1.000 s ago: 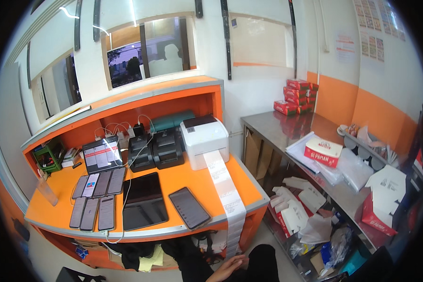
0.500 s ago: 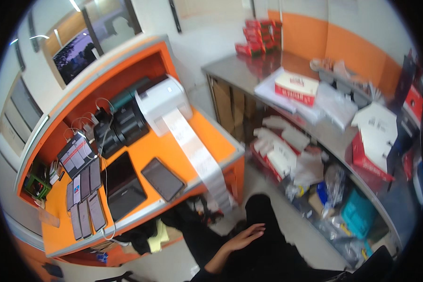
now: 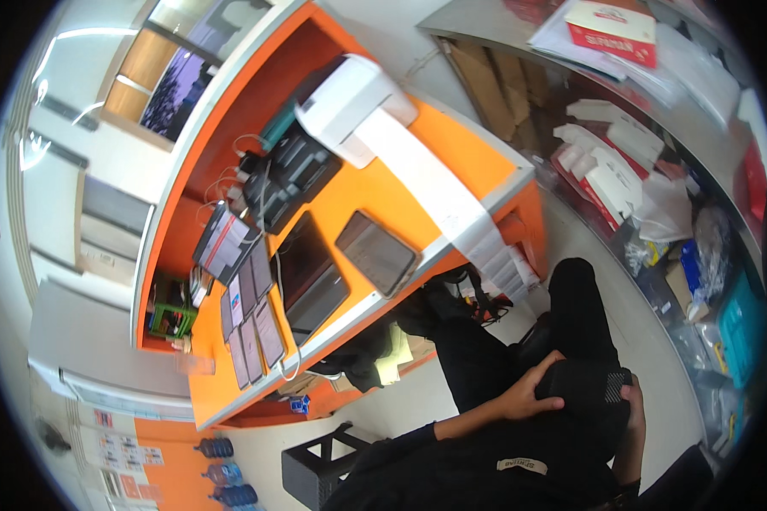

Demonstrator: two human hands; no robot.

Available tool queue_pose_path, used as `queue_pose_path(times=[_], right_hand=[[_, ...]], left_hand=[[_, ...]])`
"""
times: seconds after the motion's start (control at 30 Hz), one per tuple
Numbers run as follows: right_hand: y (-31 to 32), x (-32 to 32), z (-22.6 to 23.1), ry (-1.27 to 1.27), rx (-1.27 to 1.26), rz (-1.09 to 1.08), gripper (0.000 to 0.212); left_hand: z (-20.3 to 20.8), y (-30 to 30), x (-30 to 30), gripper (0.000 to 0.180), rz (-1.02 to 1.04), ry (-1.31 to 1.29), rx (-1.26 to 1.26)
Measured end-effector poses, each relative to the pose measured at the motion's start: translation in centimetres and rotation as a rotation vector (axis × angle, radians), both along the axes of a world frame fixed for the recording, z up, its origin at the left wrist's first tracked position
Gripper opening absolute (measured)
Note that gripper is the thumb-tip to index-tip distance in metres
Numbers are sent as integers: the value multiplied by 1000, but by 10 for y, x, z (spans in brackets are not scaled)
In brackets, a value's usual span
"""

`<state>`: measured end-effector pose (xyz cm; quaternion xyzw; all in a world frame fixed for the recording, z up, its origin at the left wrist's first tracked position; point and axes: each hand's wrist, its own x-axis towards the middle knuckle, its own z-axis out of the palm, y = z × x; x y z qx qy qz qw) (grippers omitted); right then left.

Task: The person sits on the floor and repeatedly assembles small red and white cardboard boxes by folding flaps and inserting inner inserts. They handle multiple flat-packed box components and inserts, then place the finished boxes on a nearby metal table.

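Note:
Over my lap, both hands hold a black box-like object [image 3: 581, 383] with a patch of pale slanted marks near its right end. I cannot make out what kind of thing it is. My left hand [image 3: 533, 392] grips its left end, thumb below and fingers over the top. At its right end, my right hand [image 3: 634, 409] is closed around the side, with part of the fingers hidden. To the left, on the orange desk [image 3: 468, 162], lie several phones [image 3: 255, 332], a black tablet-like device [image 3: 311, 281] and a larger grey-screened tablet [image 3: 378, 252].
A white label printer [image 3: 353, 102] feeds a long paper strip [image 3: 434, 187] over the desk's front edge. At right stands a metal shelf with red and white boxes [image 3: 613, 183] and a teal bin [image 3: 745, 328]. A black stool [image 3: 324, 460] is at lower left.
My view has swung left and down. Earlier only one hand showed, resting on my leg with nothing in it; now both hands hold the black box-like object.

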<state>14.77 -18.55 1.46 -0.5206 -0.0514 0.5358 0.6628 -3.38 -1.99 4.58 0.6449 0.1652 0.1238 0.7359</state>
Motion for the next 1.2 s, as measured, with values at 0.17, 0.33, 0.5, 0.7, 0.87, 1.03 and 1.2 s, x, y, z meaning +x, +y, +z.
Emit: queue_pose_path(times=[0.17, 0.33, 0.5, 0.7, 0.87, 1.03, 1.2], right_hand=[[5, 6, 19, -131, -112, 21, 46], [8, 15, 3, -235, -173, 75, 53], [-1, 15, -13, -235, -273, 124, 56], [0, 12, -11, -221, -307, 123, 59], [8, 28, 0, -426, -455, 236, 62], [2, 83, 62, -1130, -486, 571, 41], [46, 158, 164, -2021, -200, -500, 26]], left_hand=[[-3, 4, 4, 60, 25, 44, 24], [-15, 7, 9, 66, 23, 43, -57], [-14, 7, 8, 69, 24, 61, -51], [-15, 8, 5, 70, 18, 78, -32], [-53, 4, 7, 77, 44, 261, -119], [-74, 4, 53, 94, -335, 462, 59], [-83, 15, 88, 94, -670, 527, 474]])
